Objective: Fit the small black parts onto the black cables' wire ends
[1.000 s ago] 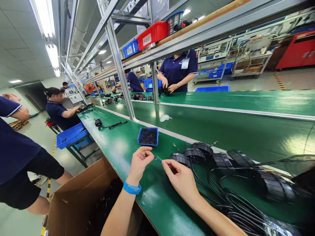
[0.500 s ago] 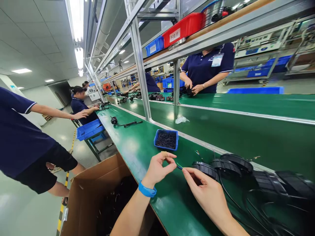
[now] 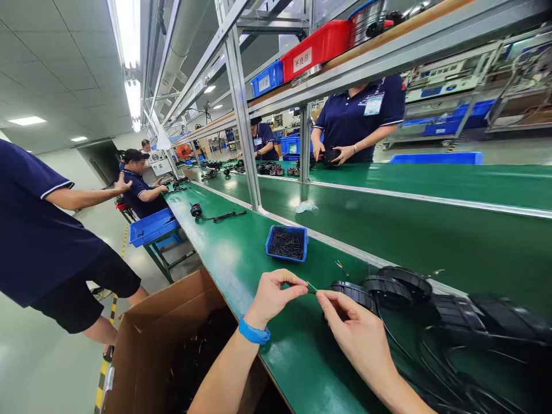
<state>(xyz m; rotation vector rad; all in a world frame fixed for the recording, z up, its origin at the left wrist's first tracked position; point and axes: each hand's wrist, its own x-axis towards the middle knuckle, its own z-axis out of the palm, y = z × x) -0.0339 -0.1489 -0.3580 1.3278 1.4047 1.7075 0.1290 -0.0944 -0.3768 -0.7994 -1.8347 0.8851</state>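
Note:
Thin wires (image 3: pixel 312 288), one green and one dark, run between my fingertips above the green bench (image 3: pixel 233 270). My left hand (image 3: pixel 278 293), with a blue band at the wrist, pinches their left end between thumb and forefinger. At the other end my right hand (image 3: pixel 356 325) is closed in a pinch on the same wires. Beyond my hands stands a small blue bin (image 3: pixel 287 243) of short black tube-like pieces. Black round ribbed parts (image 3: pixel 351 293) with black cables (image 3: pixel 426 351) lie to the right of my right hand.
Below the bench edge is an open cardboard box (image 3: pixel 142 356) with dark contents. A motor-like part with a cable (image 3: pixel 196 210) lies farther up the bench. A metal post (image 3: pixel 242 115) carries a shelf with a red bin (image 3: pixel 317 49). Co-workers stand left and across.
My left thumb and forefinger have closed on the wire ends. The view has shifted slightly. At left, a co-worker's hand has lifted toward a seated person.

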